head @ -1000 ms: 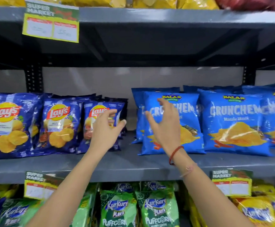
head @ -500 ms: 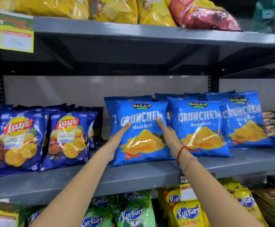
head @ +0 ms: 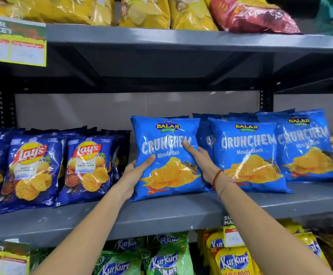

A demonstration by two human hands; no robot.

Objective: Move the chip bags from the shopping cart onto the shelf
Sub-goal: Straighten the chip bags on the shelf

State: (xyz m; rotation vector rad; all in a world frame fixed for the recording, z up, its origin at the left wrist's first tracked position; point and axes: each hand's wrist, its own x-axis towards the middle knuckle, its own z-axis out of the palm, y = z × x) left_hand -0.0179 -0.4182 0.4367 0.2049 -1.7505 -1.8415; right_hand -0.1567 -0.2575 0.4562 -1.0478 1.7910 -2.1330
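Note:
A bright blue Crunchem chip bag (head: 168, 175) stands upright on the grey middle shelf (head: 161, 213). My left hand (head: 135, 173) grips its left edge, thumb on the front. My right hand (head: 201, 161) holds its right edge, fingers spread over the lettering. Two more Crunchem bags (head: 248, 155) stand in a row to the right, with others behind them. Dark blue Lay's bags (head: 86, 167) stand to the left. The shopping cart is out of view.
The upper shelf carries yellow chip bags (head: 141, 10) and a red bag (head: 248, 14). Green and yellow Kurkure bags (head: 169, 259) fill the shelf below. Price tags (head: 13, 44) hang on the shelf edges. A gap (head: 126, 155) separates the Lay's bags from the held bag.
The view has shifted right and closer. Both hands went from raised and apart in front of the bags to gripping the leftmost Crunchem bag by its two sides.

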